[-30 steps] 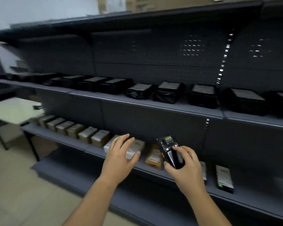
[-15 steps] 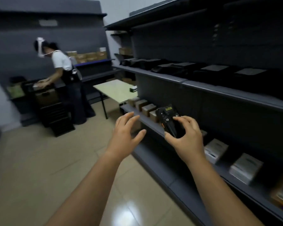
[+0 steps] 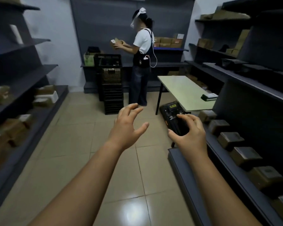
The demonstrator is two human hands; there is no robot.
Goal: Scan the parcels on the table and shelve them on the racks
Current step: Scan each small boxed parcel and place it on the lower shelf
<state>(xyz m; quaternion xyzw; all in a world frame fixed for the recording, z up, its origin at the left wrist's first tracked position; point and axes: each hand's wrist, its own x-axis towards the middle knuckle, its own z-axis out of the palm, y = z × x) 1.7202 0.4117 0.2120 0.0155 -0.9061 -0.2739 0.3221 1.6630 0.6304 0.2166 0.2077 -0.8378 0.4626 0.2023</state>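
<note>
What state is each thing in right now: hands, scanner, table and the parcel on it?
Left hand: open, fingers spread, holding nothing.
Right hand: grips the scanner.
Scanner: held, face up.
Table: bears one parcel.
Parcel: lying flat, untouched.

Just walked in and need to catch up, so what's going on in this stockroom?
The camera wearer grips a scanner in the right hand; the left hand is open and holds nothing. Ahead stands a table with one parcel on it. Boxes sit on the racks at both sides. At the back a second person holds a box beside stacked crates.
</note>
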